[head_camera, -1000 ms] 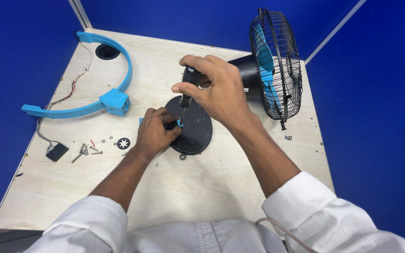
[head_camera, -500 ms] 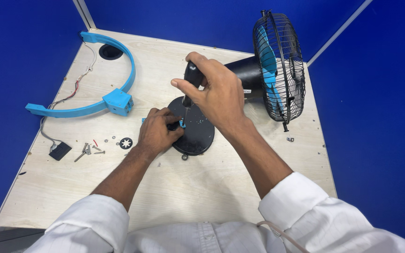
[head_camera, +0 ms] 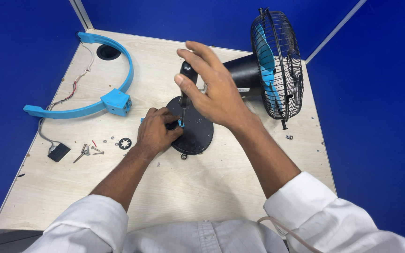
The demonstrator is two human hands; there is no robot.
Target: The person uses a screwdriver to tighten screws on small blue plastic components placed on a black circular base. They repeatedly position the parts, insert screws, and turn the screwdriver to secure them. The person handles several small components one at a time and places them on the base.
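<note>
Head view looks down on a round black plastic fan base [head_camera: 194, 133] lying flat near the middle of the pale wooden worktop [head_camera: 221, 187]. The right hand [head_camera: 214, 91] has its fingers wrapped around the black handle of a screwdriver [head_camera: 185, 82], which stands nearly upright with its tip down at a small blue plastic fitting [head_camera: 180, 123] on the base's 9 o'clock side. The left hand [head_camera: 155, 133] rests against that same edge, fingers pinched narrow on the fitting.

Judging from this grip, the work goes best with the shaft kept vertical over the screw, pressure straight down, and the left hand bracing the base so it cannot spin or slide.

At 2 o'clock from the base lies a black wire-caged fan head with blue blades [head_camera: 275, 70], tipped on its side, its motor housing toward the base. At 9 o'clock sit loose screws [head_camera: 87, 151], a small white-toothed washer [head_camera: 125, 143] and a black switch block [head_camera: 58, 152] on thin wires. At 10 o'clock lies a curved blue plastic bracket [head_camera: 111, 89].
</note>
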